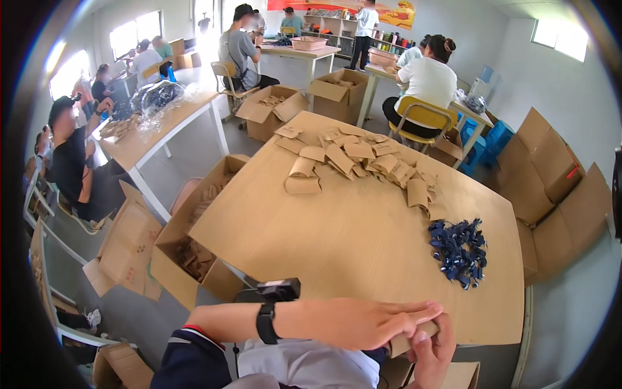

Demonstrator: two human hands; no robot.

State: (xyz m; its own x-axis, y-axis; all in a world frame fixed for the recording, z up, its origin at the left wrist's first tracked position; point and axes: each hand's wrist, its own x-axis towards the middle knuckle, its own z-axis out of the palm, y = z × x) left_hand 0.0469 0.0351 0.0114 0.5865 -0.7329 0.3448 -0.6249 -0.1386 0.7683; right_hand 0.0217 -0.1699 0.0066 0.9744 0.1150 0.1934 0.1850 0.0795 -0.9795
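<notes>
Close to the table's near right edge, both of my hands are on a small brown card sleeve [424, 332]. My left hand [372, 324] reaches across from the left, its fingers laid over the top of the sleeve. From below, my right hand [435, 353] grips the sleeve between thumb and fingers, partly hiding it. Ahead on the table [311, 246] lies a loose pile of similar brown card sleeves [363, 155], some bowed open. A heap of small dark blue corded pieces [457, 251] sits on the right; their exact kind is too small to tell.
An open carton [188, 259] holding brown card pieces stands against the table's left side. Big open cartons [551, 168] lean by the right wall. More cartons [337, 91] stand beyond the far edge. Several people sit at other tables, one on a yellow chair [424, 117].
</notes>
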